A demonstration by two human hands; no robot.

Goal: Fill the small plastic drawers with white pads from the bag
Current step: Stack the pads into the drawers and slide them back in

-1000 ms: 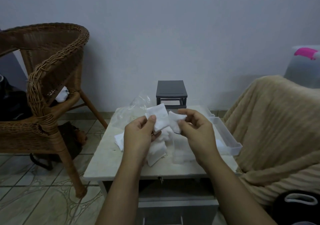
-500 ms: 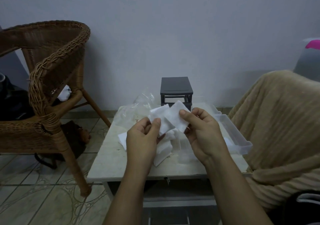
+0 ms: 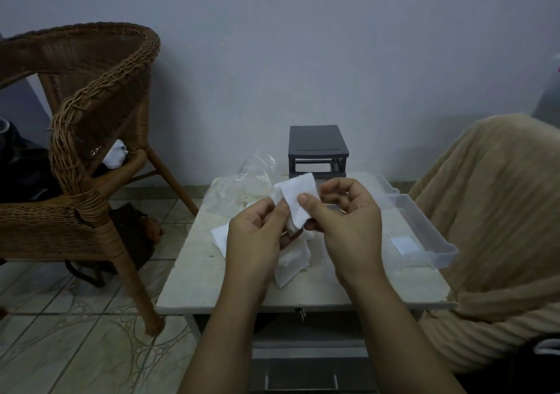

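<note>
Both hands are up over the middle of the small pale stone-topped table (image 3: 188,275). The left hand (image 3: 257,236) grips a small bunch of square white pads between thumb and curled fingers. The right hand (image 3: 348,227) pinches the front white pad (image 3: 298,199) of that bunch, thumb on its face and fingers curled behind. How many pads are in the bunch cannot be told.

Containers:
- The clear shallow plastic drawer (image 3: 436,255) lies at the table's right side with 1 white square pad (image 3: 404,245) flat on its floor. Its outer corner juts past the table's right edge, just beside the beige ribbed blanket (image 3: 500,211).
- A 2nd clear drawer (image 3: 386,186) lies behind it, mostly hidden by the right hand, contents not visible.
- The dark grey plastic drawer frame (image 3: 318,148) stands at the far edge against the wall, its front slot open.
- The crumpled clear plastic bag (image 3: 245,187) lies at the far left of the top, contents unclear.

Loose white pads (image 3: 292,264) are piled on the table below the hands, and 1 more (image 3: 221,237) lies just left of the left wrist.

Bare top shows along the front edge and the front-left corner. The brown wicker chair (image 3: 91,105) stands near the table's left side, its leg close to the front-left corner.
</note>
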